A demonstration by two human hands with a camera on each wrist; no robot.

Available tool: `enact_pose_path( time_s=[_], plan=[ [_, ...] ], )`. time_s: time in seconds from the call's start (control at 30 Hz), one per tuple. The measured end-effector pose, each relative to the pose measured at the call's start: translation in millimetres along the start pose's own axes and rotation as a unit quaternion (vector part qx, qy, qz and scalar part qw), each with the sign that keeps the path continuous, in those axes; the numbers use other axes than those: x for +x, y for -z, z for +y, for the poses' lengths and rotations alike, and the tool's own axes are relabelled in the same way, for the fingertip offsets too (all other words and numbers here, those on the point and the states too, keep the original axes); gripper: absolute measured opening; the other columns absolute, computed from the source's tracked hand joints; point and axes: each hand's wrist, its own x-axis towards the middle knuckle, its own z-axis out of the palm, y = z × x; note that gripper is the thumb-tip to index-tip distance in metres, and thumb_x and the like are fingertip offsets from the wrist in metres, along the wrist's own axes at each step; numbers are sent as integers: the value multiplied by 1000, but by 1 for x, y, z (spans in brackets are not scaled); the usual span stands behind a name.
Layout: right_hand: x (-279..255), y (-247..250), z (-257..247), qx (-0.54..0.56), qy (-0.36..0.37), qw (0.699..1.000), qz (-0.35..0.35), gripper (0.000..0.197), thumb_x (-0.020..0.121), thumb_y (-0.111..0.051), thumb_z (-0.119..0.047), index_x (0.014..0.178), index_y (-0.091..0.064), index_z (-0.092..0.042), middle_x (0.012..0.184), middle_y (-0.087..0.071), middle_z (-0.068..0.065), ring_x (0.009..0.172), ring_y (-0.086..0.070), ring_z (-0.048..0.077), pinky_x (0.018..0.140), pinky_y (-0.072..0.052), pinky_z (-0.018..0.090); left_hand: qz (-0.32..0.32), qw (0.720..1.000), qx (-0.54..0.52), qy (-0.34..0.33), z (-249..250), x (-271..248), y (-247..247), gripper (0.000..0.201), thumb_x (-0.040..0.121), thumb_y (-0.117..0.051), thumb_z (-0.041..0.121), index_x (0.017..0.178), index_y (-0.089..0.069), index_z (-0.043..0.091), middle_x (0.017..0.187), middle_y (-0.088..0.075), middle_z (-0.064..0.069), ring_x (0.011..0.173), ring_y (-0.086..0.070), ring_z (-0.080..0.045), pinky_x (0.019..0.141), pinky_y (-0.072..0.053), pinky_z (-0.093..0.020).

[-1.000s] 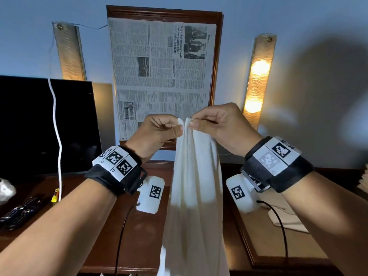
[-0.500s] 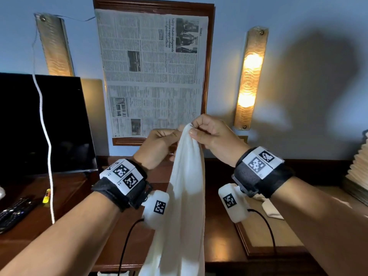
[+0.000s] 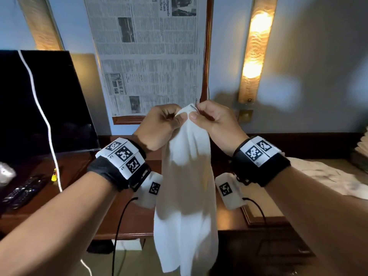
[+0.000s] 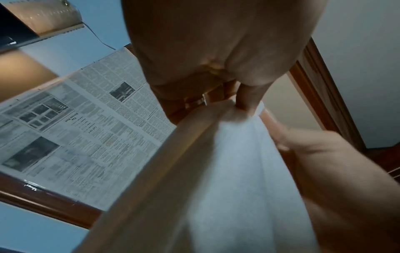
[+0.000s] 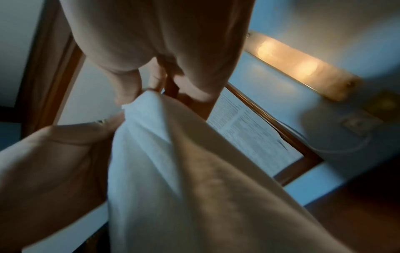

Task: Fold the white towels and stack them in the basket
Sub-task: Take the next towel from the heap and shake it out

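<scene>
Both hands, the left hand [image 3: 159,124] and right hand [image 3: 215,120], pinch the top edge of a white towel [image 3: 185,196] hanging unfolded above the table [image 3: 75,172], so folding has barely begun, no basket visible.

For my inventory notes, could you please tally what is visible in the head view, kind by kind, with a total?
Hands: 2, left hand and right hand, both pinching the held towel
Towels: 2, held towel and loose towel on the desk
Wall lamps: 2, lit lamp and unlit lamp
Newspaper: 1
TV: 1
Remote: 1
Total: 9
</scene>
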Motion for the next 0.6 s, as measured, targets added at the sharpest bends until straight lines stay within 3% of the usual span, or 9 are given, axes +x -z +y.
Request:
enact_pose_path(
  time_s=[0.07, 0.13, 0.23, 0.3, 0.37, 0.47, 0.5, 0.53, 0.6],
  plan=[
    [-16, -6, 21, 44, -41, 998, -27, 31, 96, -62, -18, 69, -50, -7, 63, -41, -2, 59, -40, 11, 56, -33, 27, 1, 1000, 20, 7, -5, 1, 0, 25, 103, -53, 12, 80, -60, 7, 54, -50, 7, 46, -40, -9, 46, -31, -20],
    [-38, -12, 50, 65, -91, 992, -52, 38, 95, -62, -20, 63, -46, -7, 60, -39, 3, 57, -35, 16, 53, -28, 30, 6, 999, 40, 12, -12, 0, 2, 26, 103, -53, 13, 84, -59, -4, 62, -51, -3, 53, -43, -15, 51, -32, -24],
    [-73, -17, 91, 116, -181, 973, -81, 23, 96, -61, -13, 74, -61, -7, 62, -59, -6, 56, -51, 6, 54, -41, 18, 27, 998, 40, 30, -27, -3, 7, 31, 103, -54, 15, 90, -55, -13, 55, -50, -2, 45, -44, -16, 47, -33, -28],
    [-88, -21, 111, 99, -188, 972, -98, 14, 95, -62, -10, 83, -60, -3, 69, -61, -3, 60, -52, 5, 57, -43, 17, 40, 998, 35, 37, -35, -7, 9, 34, 102, -55, 18, 88, -54, -13, 53, -50, 0, 42, -44, -15, 45, -34, -29],
    [-96, -27, 128, 36, -163, 981, -99, 14, 91, -68, -6, 85, -56, -1, 72, -57, 0, 63, -50, 7, 60, -43, 21, 51, 997, 32, 38, -41, -11, 6, 29, 100, -54, 18, 82, -58, -5, 59, -53, 3, 48, -45, -12, 50, -36, -28],
    [-110, -33, 152, -12, -188, 978, -87, 12, 79, -67, -15, 81, -56, -16, 71, -66, 5, 63, -57, 15, 60, -50, 37, 91, 994, 27, 52, -38, -14, 0, 26, 103, -50, 8, 79, -59, 15, 60, -58, 16, 52, -51, -3, 51, -41, -20],
    [-116, -35, 159, -17, -206, 974, -91, 9, 76, -65, -19, 80, -57, -19, 72, -68, 6, 62, -59, 17, 59, -50, 37, 108, 993, 21, 49, -39, -14, 2, 25, 103, -51, 8, 79, -58, 14, 61, -59, 14, 54, -52, -5, 53, -41, -20],
    [-122, -35, 167, -36, -220, 970, -102, 6, 75, -64, -21, 78, -59, -20, 70, -67, 5, 61, -56, 15, 56, -47, 35, 122, 991, 12, 45, -39, -14, 5, 22, 102, -53, 12, 80, -57, 10, 66, -59, 3, 59, -52, -13, 58, -41, -23],
    [-136, -32, 187, -128, -237, 953, -140, 11, 79, -62, -14, 69, -59, -19, 61, -58, -2, 58, -48, 12, 54, -38, 31, 158, 986, 0, 54, -40, -15, 18, 28, 96, -58, 27, 87, -58, 0, 81, -51, -13, 72, -44, -26, 67, -35, -36]
  ],
)
